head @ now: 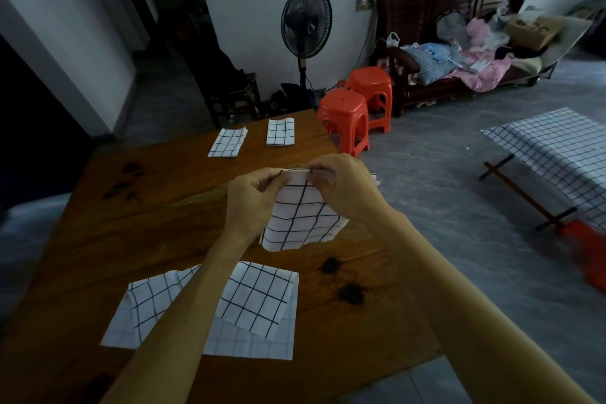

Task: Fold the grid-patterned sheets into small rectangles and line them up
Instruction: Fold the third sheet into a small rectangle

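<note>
- Pinching the top edge of a limp grid-patterned sheet [303,213]: left hand [251,197] and right hand [344,187], above the knotty wooden table [157,207].
- Hanging down, long axis tilted near-left.
- Far: two folded rectangles [228,142] [280,131], side by side.
- Near: unfolded sheets [252,305], flat.

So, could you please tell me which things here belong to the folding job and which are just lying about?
Job: held sheet, pinched by left hand and right hand; two folded rectangles; unfolded sheets; table.

Lying about: fan, red stools, bench, checked cot.
</note>
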A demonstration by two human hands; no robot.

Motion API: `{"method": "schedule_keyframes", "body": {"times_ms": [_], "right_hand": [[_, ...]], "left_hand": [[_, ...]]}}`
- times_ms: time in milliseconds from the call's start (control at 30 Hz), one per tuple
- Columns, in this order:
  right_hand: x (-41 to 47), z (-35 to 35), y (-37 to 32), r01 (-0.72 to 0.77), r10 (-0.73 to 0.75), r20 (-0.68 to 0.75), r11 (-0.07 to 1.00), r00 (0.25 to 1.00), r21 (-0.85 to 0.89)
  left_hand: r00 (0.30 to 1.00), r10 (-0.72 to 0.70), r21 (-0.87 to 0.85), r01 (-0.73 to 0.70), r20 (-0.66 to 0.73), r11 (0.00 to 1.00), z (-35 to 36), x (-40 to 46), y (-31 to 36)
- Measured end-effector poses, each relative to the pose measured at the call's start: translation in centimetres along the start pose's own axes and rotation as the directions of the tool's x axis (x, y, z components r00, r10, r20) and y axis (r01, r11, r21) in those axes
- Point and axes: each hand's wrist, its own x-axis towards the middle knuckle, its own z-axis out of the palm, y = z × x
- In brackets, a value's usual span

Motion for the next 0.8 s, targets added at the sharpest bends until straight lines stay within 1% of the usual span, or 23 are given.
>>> {"method": "schedule_keyframes", "body": {"times_ms": [133,200,267,333,400,467,533,633,733,800], "right_hand": [[0.2,0.1,-1.6,0.092,-0.092,-0.067,0.996,0.994,0.0],[0.2,0.0,-1.9,0.071,-0.064,-0.135,0.996,0.989,0.051],[0.2,-0.2,-2.0,0.024,-0.001,-0.176,0.992,0.984,0.125],[0.3,-0.4,-2.1,-0.012,0.037,-0.162,0.988,0.986,0.152],[0.4,-0.5,-2.3,-0.005,0.024,-0.124,0.989,0.992,0.151],[0.5,-0.4,-2.6,0.004,0.011,-0.095,0.988,0.995,0.157],[0.5,-0.2,-3.0,0.009,0.008,-0.108,0.988,0.994,0.155],[0.6,-0.3,-3.2,-0.01,0.046,-0.208,0.985,0.977,0.17],[0.7,-1.3,-2.8,-0.046,0.127,-0.312,0.966,0.942,0.254],[0.7,-1.8,-2.5,-0.063,0.144,-0.348,0.97,0.926,0.234]], "left_hand": [[0.997,0.065,0.062,-0.063,-0.038,0.996,0.5,0.2,0.2],[0.995,0.074,0.071,-0.07,-0.061,0.995,0.6,0.1,0.3],[0.995,0.055,0.074,-0.049,-0.078,0.996,0.7,-0.3,0.0],[0.993,0.047,0.085,-0.038,-0.104,0.996,1.0,-0.9,-0.6],[0.99,0.074,0.108,-0.061,-0.12,0.992,1.4,-1.2,-0.7],[0.988,0.104,0.117,-0.091,-0.11,0.989,1.6,-1.3,-0.3],[0.988,0.126,0.121,-0.115,-0.091,0.986,1.7,-1.4,-0.2],[0.986,0.142,0.151,-0.127,-0.087,0.98,1.6,-1.7,-0.9],[0.985,0.134,0.172,-0.114,-0.109,0.979,1.5,-2.8,-2.5],[0.984,0.145,0.206,-0.121,-0.107,0.971,1.3,-3.7,-3.5]]}}
